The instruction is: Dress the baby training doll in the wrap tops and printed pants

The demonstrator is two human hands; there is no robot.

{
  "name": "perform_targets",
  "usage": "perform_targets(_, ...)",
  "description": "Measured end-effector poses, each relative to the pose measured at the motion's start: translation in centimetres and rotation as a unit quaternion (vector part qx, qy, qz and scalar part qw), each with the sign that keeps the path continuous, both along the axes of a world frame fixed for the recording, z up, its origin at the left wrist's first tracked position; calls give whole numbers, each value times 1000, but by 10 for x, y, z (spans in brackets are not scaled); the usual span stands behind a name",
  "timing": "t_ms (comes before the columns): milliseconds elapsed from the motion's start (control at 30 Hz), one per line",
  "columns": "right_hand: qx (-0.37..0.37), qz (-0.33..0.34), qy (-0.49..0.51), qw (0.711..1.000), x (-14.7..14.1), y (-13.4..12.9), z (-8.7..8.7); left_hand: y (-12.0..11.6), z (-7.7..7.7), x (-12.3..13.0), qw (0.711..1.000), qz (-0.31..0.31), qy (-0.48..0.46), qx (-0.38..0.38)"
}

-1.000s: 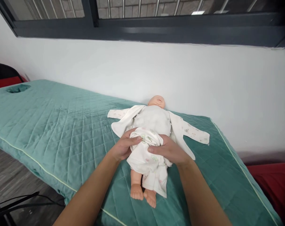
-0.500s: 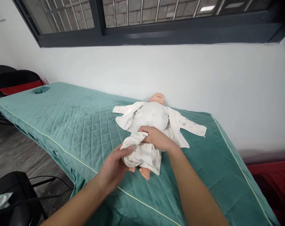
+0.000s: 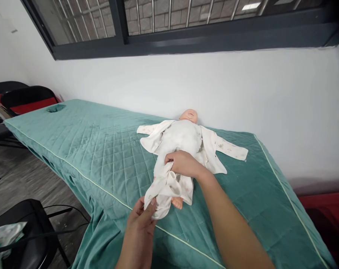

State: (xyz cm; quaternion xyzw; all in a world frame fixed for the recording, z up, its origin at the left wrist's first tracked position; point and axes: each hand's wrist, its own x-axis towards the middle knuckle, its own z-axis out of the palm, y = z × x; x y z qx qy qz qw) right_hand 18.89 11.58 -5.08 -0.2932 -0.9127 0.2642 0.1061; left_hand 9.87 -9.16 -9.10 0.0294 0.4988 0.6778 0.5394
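Observation:
A baby doll lies on its back on the green quilted bed cover, its head toward the wall. A white long-sleeved baby shirt is spread open under its white torso. White baby pants are gathered around its legs, and one foot shows below them. My left hand pinches the lower end of a pant leg between thumb and fingers. Higher up, my right hand grips the pants' upper fabric near the doll's hip. The doll's other foot is hidden by cloth.
The bed runs along the white wall below a dark-framed window. Near the bed's front left stands a black chair with a white and green packet on it. More chairs stand at the far left.
My left hand has moved down and toward me, drawing the pant leg out longer. One of the doll's feet is now covered. My right hand stays near the hip, and the view has shifted slightly.

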Motion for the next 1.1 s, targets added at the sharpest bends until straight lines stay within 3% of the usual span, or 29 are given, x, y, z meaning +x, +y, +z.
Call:
perform_targets(233,-9,-2,-31,999,-1,-2,3,3,-16,-39,968,-111,219,-41)
perform_targets(467,-18,0,-25,1000,0,-3,3,22,-8,-52,945,-179,267,-64)
perform_targets(700,-41,-2,25,999,5,2,-10,38,-6,-73,916,-321,238,47)
perform_targets(933,-46,-12,52,998,11,1,-14,72,-3,-86,887,-279,360,77)
perform_targets(1100,-63,-5,61,996,13,-2,-9,98,-13,-100,854,-242,451,95)
